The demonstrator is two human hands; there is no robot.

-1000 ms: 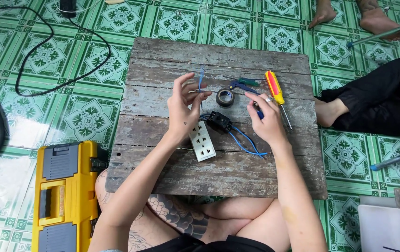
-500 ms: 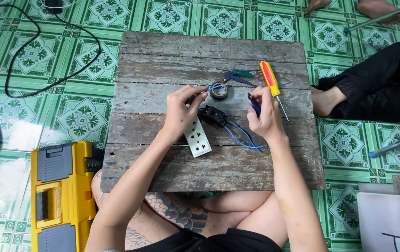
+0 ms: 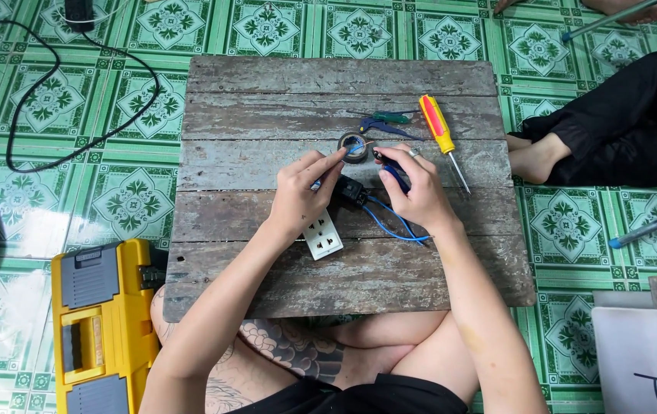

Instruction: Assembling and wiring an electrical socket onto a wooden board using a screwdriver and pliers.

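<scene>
Both hands work over the wooden board (image 3: pixel 344 115), which serves as the reference here. Left hand (image 3: pixel 298 195) near board centre, fingers pinched narrow on the end of a thin blue wire (image 3: pixel 390 226); index tip almost at the roll of black tape (image 3: pixel 354 146), which lies flat just past the hands. Right hand (image 3: pixel 416 188) closed around a small blue-handled tool (image 3: pixel 394 175); its working tip is hidden by the fingers, so the kind of tool cannot be told. Between the hands sits a small black fitting (image 3: pixel 350 192), the wire looping from it toward the board's near right. White socket plate (image 3: pixel 323 237) lies face up under the left wrist, touching it or nearly so. Risks, as judged: the wire end is short and thin and could slip from the pinch; the tool tip works close to the left fingertips, so a slip could nick them; the left wrist could push the socket plate toward the near edge. Surroundings: red-and-yellow screwdriver (image 3: pixel 439 130) and a pair of green-and-blue-handled pliers (image 3: pixel 382 123) at the board's far right, clear of the hands. Yellow toolbox (image 3: pixel 102 322) on the floor by the near left corner; black cable (image 3: pixel 52 92) off the far left; another person's legs (image 3: pixel 612 130) to the right.
</scene>
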